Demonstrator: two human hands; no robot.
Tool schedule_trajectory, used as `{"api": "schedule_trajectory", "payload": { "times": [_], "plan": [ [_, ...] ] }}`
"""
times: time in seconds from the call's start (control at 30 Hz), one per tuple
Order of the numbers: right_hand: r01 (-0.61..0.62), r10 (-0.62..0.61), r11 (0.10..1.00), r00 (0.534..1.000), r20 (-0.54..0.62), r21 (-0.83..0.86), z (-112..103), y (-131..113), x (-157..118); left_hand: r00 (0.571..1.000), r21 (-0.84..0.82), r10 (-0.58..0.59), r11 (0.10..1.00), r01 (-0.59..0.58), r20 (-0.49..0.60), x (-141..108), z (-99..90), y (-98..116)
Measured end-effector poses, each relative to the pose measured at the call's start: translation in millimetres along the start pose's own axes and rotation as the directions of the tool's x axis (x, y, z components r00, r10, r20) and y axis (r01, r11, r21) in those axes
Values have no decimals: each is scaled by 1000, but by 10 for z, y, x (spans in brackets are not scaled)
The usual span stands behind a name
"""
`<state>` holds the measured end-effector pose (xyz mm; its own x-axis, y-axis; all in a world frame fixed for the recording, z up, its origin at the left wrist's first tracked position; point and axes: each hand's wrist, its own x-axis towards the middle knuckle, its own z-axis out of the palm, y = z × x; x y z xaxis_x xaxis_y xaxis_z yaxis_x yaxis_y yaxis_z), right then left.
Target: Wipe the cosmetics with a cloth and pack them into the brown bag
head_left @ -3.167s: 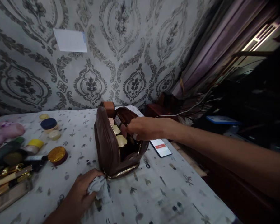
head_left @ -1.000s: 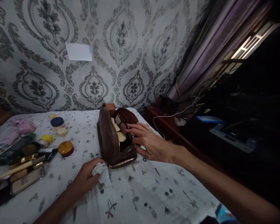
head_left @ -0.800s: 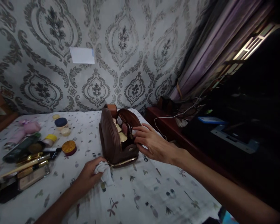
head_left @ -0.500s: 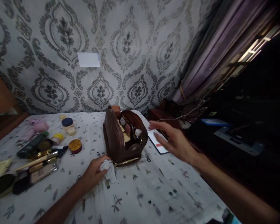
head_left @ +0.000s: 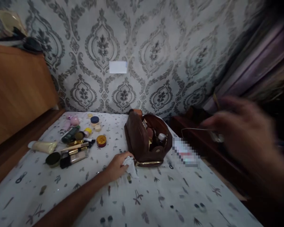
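Note:
My left hand [head_left: 119, 166] is closed on a crumpled white tissue [head_left: 132, 166] beside the near left corner of a brown toiletry bag [head_left: 136, 135]. The bag stands unzipped on the patterned sheet, and inside it a white-capped bottle [head_left: 162, 137] shows among other items. My right hand [head_left: 243, 132] is raised at the right, away from the bag and smeared by motion, so its fingers are unclear. Between that hand and the bag lies a phone [head_left: 186, 153], its screen blurred out.
Left of the bag lie several cosmetics: an amber round jar [head_left: 101, 141], a dark-lidded jar [head_left: 94, 120], a cream tube [head_left: 43, 146], brushes and bottles. A wooden cabinet [head_left: 21, 82] stands at the left. Patterned wallpaper rises behind, with a white card [head_left: 117, 67] on it.
My view has swung left, so the bag and cosmetics appear further right. My right hand has lifted and moved right, away from the phone. My left hand still grips the tissue by the bag.

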<state>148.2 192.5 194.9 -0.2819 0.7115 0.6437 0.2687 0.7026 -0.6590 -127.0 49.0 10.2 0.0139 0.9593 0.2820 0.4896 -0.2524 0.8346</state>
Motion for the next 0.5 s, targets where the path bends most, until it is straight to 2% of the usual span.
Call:
{"api": "schedule_trajectory", "payload": {
  "times": [0.03,0.07,0.1,0.13,0.17,0.27,0.33,0.4,0.43,0.5],
  "plan": [
    [-28,24,998,997,67,58,234,-49,-219,1000,19,22,1000,-21,-14,-20,-42,0],
    [-59,25,990,966,256,127,469,-102,-438,999,43,43,998,-42,-34,-42,-96,-3],
    [-90,21,984,917,399,155,699,-154,-643,997,70,61,996,-57,-55,-68,-162,-9],
    [-89,-10,980,874,486,180,917,-204,-825,994,98,69,993,-61,-79,-95,-239,-19],
    [-69,-51,978,833,550,194,1122,-248,-974,992,124,64,991,-51,-106,-125,-325,-31],
    [-54,-110,970,770,629,236,1668,-302,-1200,979,177,-4,983,41,-203,-226,-593,-77],
    [-118,-75,958,778,624,262,2019,-253,-1195,961,204,-53,973,111,-270,-305,-736,-101],
    [-206,5,934,825,565,292,2392,-145,-1130,947,227,-86,960,162,-311,-391,-820,-112],
    [-227,51,928,862,504,296,2584,-81,-1093,942,237,-100,954,182,-321,-433,-839,-111],
    [-247,125,934,903,410,259,2952,38,-1033,938,260,-114,943,206,-328,-507,-844,-103]
  ]
}}
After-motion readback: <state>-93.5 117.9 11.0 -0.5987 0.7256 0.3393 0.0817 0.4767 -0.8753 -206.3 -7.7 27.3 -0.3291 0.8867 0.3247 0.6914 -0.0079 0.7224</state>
